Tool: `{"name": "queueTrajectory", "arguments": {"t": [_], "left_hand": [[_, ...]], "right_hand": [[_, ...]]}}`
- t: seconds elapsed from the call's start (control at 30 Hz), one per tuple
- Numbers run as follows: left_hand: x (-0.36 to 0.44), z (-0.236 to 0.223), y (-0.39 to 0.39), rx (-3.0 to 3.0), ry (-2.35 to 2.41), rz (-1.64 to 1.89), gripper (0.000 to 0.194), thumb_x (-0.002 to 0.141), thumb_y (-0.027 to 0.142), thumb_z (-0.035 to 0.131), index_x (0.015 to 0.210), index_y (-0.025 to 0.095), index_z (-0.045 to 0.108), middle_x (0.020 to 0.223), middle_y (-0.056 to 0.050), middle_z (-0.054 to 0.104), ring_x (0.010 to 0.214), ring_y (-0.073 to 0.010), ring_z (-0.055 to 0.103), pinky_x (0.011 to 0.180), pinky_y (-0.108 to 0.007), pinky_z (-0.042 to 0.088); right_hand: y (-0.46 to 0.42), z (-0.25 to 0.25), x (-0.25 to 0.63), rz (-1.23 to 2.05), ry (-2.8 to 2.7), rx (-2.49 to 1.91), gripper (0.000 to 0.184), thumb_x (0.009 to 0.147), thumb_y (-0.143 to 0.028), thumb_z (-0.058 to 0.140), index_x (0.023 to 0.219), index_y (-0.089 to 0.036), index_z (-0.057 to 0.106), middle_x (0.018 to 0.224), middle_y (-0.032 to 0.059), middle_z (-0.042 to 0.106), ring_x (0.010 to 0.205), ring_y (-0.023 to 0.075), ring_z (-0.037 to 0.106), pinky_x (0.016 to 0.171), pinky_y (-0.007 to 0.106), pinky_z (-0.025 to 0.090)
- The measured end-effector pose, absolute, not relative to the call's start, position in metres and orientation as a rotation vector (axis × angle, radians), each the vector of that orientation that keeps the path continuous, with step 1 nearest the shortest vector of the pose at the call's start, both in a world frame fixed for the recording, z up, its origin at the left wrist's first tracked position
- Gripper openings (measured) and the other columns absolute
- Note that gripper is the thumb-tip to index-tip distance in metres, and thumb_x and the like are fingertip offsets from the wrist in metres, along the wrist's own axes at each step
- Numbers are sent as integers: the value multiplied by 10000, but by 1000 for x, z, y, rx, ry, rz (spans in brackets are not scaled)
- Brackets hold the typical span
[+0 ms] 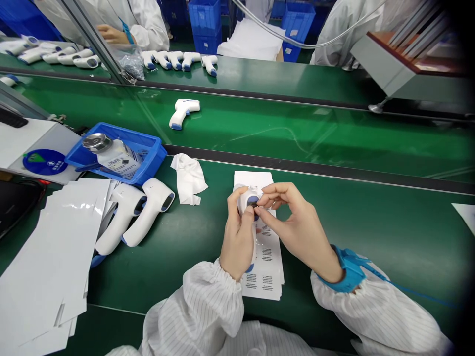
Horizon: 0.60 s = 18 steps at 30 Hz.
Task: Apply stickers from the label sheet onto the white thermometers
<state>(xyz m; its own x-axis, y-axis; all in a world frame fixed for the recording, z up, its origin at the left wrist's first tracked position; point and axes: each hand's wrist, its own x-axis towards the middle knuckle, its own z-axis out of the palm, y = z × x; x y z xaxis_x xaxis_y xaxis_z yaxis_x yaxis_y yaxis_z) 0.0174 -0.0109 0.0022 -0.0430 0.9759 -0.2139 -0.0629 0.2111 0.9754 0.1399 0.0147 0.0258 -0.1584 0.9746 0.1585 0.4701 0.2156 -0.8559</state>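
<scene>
My left hand is closed around a white and blue infrared thermometer, its dark screen end facing me. My right hand brings thumb and forefinger together in a pinch at the edge of that screen; whatever lies between the fingertips is too small to make out. Beneath both hands lies a stack of printed label sheets. The thermometer's handle is mostly hidden by my left hand. On my right wrist is a blue strap with a cord.
Two thermometers lie left, beside white sheets. A blue tray holds a metal-capped bottle. A crumpled cloth lies nearby. Beyond, one thermometer rests on the green belt. Co-workers in white sit opposite, near several more thermometers.
</scene>
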Motion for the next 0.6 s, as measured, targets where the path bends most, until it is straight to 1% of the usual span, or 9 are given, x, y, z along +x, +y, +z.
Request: {"name": "queueTrajectory", "arguments": {"t": [0.07,0.17,0.23,0.37,0.43,0.53,0.6], "left_hand": [[16,6,-13,1079,1308,1128,296,996,299,362,1286,335,404,1341,-6,494,1130,-165,542,932,-308,452],[15,10,-15,1178,1349,1128,309,994,294,369,1299,343,391,1314,-6,499,1130,-168,531,960,-329,425],[13,12,-15,1223,1382,1126,325,991,297,374,1312,346,387,1275,-13,512,1117,-176,535,968,-351,418],[10,11,-16,1265,1418,1134,344,985,286,381,1326,333,382,1261,-28,508,1106,-187,536,955,-365,429],[9,11,-16,1265,1420,1119,347,985,281,377,1329,324,379,1280,-35,505,1106,-191,541,953,-370,436],[8,12,-16,1238,1421,1093,338,987,297,378,1322,332,391,1314,-32,503,1136,-201,537,963,-379,436],[7,14,-16,1174,1396,1087,319,989,327,380,1306,347,409,1300,-22,519,1071,-191,571,903,-354,475]], "right_hand": [[13,33,142,795,-1780,-1370,211,842,-158,617,1012,-249,531,920,-12,670,844,155,635,759,300,499],[10,44,144,795,-1806,-1354,196,846,-154,609,998,-254,536,875,-20,665,842,155,646,759,294,515],[9,50,143,851,-1798,-1338,229,844,-156,611,1029,-258,523,858,-26,661,816,151,657,749,292,534],[8,55,141,998,-1782,-1374,328,825,-162,628,1104,-268,490,927,-10,654,844,163,667,760,321,564],[11,55,141,1164,-1725,-1356,334,809,-156,630,1091,-272,491,946,-7,630,823,158,663,720,316,579],[17,53,142,1456,-1490,-1265,326,775,-177,658,1037,-270,487,993,-10,562,723,125,645,594,281,588],[21,52,144,1592,-1363,-1226,348,753,-211,693,1024,-264,481,1060,-4,524,657,102,628,514,263,575]]}}
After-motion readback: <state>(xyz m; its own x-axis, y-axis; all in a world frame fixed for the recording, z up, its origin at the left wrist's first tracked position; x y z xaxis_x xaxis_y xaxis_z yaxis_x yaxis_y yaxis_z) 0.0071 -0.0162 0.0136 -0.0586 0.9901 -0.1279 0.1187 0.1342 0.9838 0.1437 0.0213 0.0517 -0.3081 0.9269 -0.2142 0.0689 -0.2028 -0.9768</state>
